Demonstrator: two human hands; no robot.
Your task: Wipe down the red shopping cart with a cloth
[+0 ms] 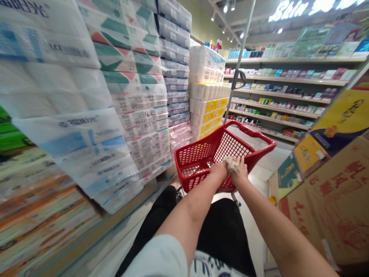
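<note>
My left hand [218, 172] and my right hand [239, 172] sit side by side at the near edge of a red wire shopping basket [253, 130] on a wheeled cart. My left hand is closed on the basket's near rim. A fuzzy beige item [232, 164] is bunched against my right hand's fingers, between both hands. The basket's inside looks bare where it shows. The hands hide part of the near rim.
Tall stacks of plastic-wrapped toilet paper packs [144, 115] line the left side. A metal cart pole [240, 65] rises ahead. Store shelves [282, 80] of small boxed goods stand at the right, behind printed cardboard boxes [331, 207] close by. A tiled floor aisle [259, 173] runs between them.
</note>
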